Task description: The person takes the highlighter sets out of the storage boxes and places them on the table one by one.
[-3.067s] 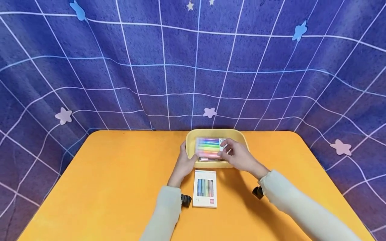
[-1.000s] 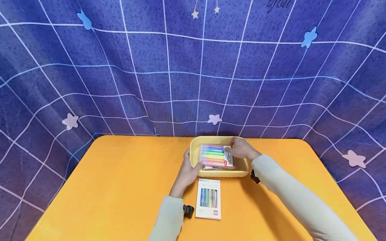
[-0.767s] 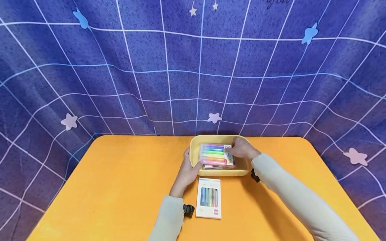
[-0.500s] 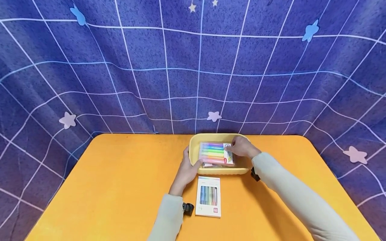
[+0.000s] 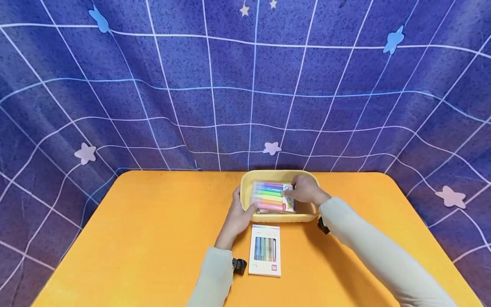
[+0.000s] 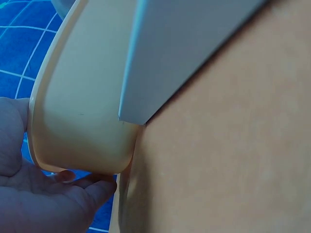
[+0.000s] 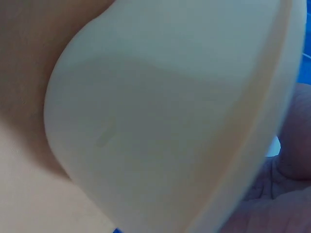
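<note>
A pale yellow plastic basket (image 5: 284, 218) stands near the table's far edge. My left hand (image 5: 237, 217) grips its left end, thumb over the rim and fingers round the outside; the left wrist view shows the basket's outer wall beside that hand. Inside lies a clear pack of rainbow-coloured markers (image 5: 268, 197), slightly slanted, on top of other partly hidden items. My right hand (image 5: 305, 189) reaches in over the right side and pinches the pack's white-labelled right end. In the right wrist view the basket wall hides most of this hand (image 7: 277, 199).
A white box of pens (image 5: 264, 268) with a clear window lies on the orange table (image 5: 153, 238), just in front of the basket. Behind the table hangs a blue curtain (image 5: 230, 106) with a grid and star pattern.
The right hand has gone from the pack's near right corner to farther over its right end. In the last half second, hand and marker pack have shifted slightly left. The left hand keeps its grip.
</note>
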Available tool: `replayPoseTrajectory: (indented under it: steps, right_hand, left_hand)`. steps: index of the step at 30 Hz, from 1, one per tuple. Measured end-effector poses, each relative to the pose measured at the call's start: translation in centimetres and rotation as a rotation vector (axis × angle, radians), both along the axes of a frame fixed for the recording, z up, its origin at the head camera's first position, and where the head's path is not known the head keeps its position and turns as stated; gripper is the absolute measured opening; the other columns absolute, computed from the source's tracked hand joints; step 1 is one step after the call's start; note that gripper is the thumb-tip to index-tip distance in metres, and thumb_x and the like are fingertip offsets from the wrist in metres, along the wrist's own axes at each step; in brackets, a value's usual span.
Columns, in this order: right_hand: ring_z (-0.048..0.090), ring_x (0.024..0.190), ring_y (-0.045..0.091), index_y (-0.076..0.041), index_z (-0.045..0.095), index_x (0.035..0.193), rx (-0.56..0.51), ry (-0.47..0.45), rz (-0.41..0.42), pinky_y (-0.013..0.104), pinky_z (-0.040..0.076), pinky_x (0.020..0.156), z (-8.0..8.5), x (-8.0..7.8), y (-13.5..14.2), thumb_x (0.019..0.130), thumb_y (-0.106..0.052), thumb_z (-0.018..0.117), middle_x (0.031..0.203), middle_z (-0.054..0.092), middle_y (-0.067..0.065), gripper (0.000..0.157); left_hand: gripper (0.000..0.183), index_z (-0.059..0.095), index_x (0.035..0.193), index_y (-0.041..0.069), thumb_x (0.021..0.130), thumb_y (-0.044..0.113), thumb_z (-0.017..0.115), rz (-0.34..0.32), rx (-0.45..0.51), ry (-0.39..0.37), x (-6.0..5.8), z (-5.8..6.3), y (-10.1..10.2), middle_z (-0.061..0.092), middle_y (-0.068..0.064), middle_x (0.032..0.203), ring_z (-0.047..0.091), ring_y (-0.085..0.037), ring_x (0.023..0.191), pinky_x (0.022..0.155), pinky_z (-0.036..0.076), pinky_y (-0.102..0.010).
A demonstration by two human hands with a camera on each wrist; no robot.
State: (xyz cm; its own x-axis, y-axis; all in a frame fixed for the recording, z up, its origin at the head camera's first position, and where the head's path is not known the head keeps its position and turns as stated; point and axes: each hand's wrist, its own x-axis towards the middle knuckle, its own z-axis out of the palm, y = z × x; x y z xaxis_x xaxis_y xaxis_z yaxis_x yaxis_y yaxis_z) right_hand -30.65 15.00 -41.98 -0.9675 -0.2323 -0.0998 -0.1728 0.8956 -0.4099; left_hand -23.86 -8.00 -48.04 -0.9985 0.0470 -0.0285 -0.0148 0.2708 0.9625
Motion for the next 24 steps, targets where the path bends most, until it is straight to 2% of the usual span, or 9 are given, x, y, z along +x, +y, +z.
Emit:
replayPoseTrajectory:
  steps: [3, 7, 14, 17, 20, 24]
  right_hand:
    - [0.058, 0.072, 0.018, -0.005, 0.068, 0.087, 0.03, -0.011, 0.012, 0.03, 0.048, 0.07, 0.12, 0.26, -0.41, 0.084, -0.042, 0.077, 0.073, 0.066, 0.003, 0.038]
    - [0.053, 0.068, 0.015, -0.007, 0.065, 0.083, 0.022, -0.065, 0.011, 0.026, 0.042, 0.063, 0.21, 0.48, -0.65, 0.085, -0.043, 0.076, 0.068, 0.059, -0.001, 0.038]
    - [0.055, 0.077, 0.018, -0.004, 0.063, 0.092, -0.068, -0.167, -0.019, 0.027, 0.044, 0.066, 0.28, 0.54, -0.51, 0.087, -0.039, 0.076, 0.082, 0.062, 0.003, 0.038]
    - [0.055, 0.081, 0.019, -0.003, 0.062, 0.095, -0.084, -0.182, -0.022, 0.027, 0.045, 0.068, 0.2, 0.41, -0.41, 0.085, -0.038, 0.078, 0.088, 0.062, 0.005, 0.04]
    - [0.054, 0.082, 0.019, -0.003, 0.061, 0.096, -0.098, -0.187, -0.031, 0.027, 0.044, 0.068, 0.15, 0.28, -0.34, 0.085, -0.037, 0.079, 0.088, 0.061, 0.005, 0.04]
    - [0.06, 0.078, 0.019, -0.004, 0.06, 0.096, -0.137, -0.205, -0.055, 0.027, 0.045, 0.067, 0.37, 0.33, -0.3, 0.085, -0.036, 0.079, 0.083, 0.066, 0.006, 0.039]
  left_hand:
    - [0.078, 0.012, 0.161, 0.014, 0.099, 0.02, 0.06, 0.001, -0.001, 0.011, 0.02, -0.14, -0.06, 0.049, -0.028, 0.146, 0.05, -0.041, 0.136, 0.116, 0.034, -0.058]
    - [0.076, 0.013, 0.16, 0.014, 0.1, 0.021, 0.059, 0.005, -0.005, 0.014, 0.01, -0.27, -0.08, 0.049, -0.027, 0.147, 0.047, -0.04, 0.138, 0.117, 0.033, -0.058]
    - [0.078, 0.013, 0.16, 0.013, 0.099, 0.022, 0.06, 0.01, -0.01, 0.014, 0.06, -0.22, -0.08, 0.051, -0.026, 0.145, 0.047, -0.039, 0.138, 0.118, 0.032, -0.058]
    - [0.079, 0.013, 0.16, 0.013, 0.099, 0.023, 0.061, 0.006, -0.006, 0.015, 0.12, -0.13, -0.11, 0.051, -0.026, 0.145, 0.047, -0.039, 0.138, 0.118, 0.032, -0.058]
    - [0.08, 0.013, 0.16, 0.012, 0.098, 0.024, 0.062, 0.005, -0.01, 0.019, 0.18, -0.08, -0.14, 0.051, -0.025, 0.144, 0.048, -0.039, 0.137, 0.117, 0.033, -0.058]
    - [0.08, 0.014, 0.16, 0.012, 0.098, 0.025, 0.062, 0.006, -0.021, 0.026, 0.16, -0.16, -0.17, 0.055, -0.025, 0.139, 0.052, -0.038, 0.132, 0.115, 0.035, -0.058]
